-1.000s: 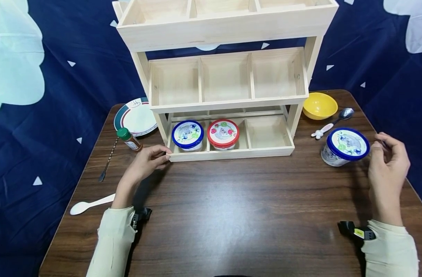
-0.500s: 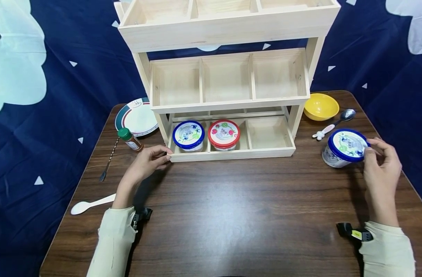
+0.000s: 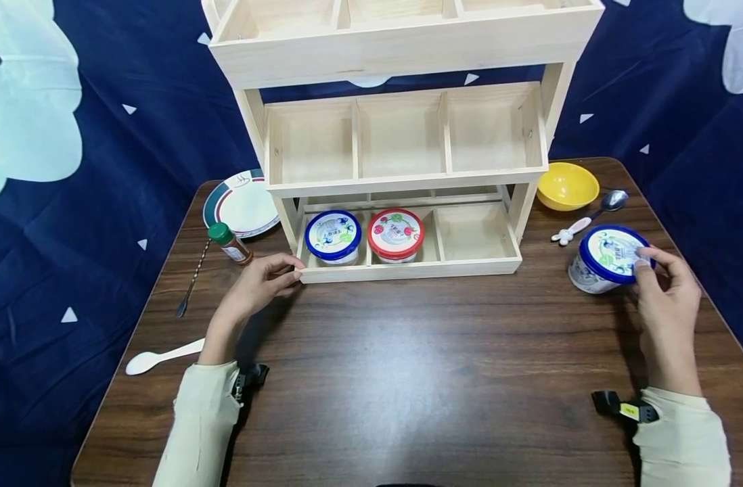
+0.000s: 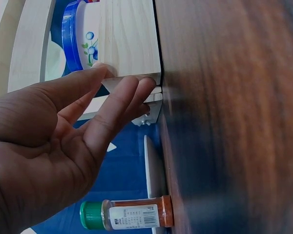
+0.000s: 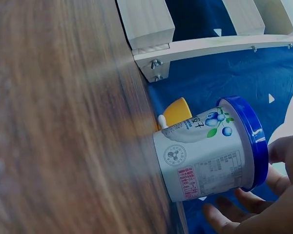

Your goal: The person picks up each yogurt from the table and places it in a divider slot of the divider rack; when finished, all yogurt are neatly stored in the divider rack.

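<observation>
At the lower left corner of a light wooden rack (image 3: 408,270), my left hand (image 3: 258,287) holds the tray's corner with thumb and fingertips; in the left wrist view the thumb lies on the upper edge and the other fingers along the end. My right hand (image 3: 670,304) grips the lid edge of a yogurt tub (image 5: 205,156) with a blue lid and blueberry print, which stands on the right of the table. In the rack's bottom tray, another blue-lidded yogurt tub (image 3: 333,237) sits in the left compartment and a red-lidded yogurt tub (image 3: 396,235) in the middle one.
Behind the right hand are a yellow bowl (image 3: 568,187) and a rabbit-handled spoon (image 3: 581,224). On the left lie plates (image 3: 240,206), a green-capped spice jar (image 3: 230,243), a thin twisted-handle stirrer (image 3: 195,279) and a white spoon (image 3: 164,356). Upper rack tiers overhang the bottom tray.
My right hand has moved left from beside the blue-lidded yogurt tub onto its lid edge. The tub has stayed in place, and my left hand keeps its hold on the rack.
</observation>
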`<state>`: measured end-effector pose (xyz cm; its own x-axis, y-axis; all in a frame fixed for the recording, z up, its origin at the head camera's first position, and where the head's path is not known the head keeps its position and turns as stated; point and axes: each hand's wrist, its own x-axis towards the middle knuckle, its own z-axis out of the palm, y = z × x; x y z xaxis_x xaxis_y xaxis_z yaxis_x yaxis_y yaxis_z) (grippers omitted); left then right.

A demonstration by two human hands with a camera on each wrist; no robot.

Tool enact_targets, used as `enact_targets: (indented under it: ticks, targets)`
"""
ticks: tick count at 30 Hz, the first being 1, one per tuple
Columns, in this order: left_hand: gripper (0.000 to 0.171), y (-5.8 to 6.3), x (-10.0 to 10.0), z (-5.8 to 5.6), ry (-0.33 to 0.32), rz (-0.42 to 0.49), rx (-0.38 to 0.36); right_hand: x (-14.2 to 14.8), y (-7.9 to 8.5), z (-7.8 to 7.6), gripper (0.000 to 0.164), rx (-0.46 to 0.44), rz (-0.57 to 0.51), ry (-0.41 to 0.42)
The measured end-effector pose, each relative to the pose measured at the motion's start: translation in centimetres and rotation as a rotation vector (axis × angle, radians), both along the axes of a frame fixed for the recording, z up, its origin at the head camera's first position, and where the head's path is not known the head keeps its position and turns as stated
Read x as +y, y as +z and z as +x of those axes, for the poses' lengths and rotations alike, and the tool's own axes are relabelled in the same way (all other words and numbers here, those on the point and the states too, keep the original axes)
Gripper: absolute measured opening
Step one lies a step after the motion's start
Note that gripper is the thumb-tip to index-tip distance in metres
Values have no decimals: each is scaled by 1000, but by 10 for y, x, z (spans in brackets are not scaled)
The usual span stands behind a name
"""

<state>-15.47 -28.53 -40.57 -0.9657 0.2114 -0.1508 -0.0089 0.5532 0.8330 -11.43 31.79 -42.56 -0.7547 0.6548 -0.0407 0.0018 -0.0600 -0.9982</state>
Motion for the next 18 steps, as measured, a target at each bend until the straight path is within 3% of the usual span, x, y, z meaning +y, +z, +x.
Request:
enact_targets:
  ticks: [6, 11, 18]
  targets:
    - [19, 0, 1, 0, -6, 6, 11, 0, 1, -1, 27, -51, -61, 6]
    - [19, 0, 2, 1, -6, 18, 8, 0, 2, -1, 28, -115, -55, 23]
    - [19, 1, 2, 2, 1, 8, 9, -2, -1, -1, 25, -118, -24, 59]
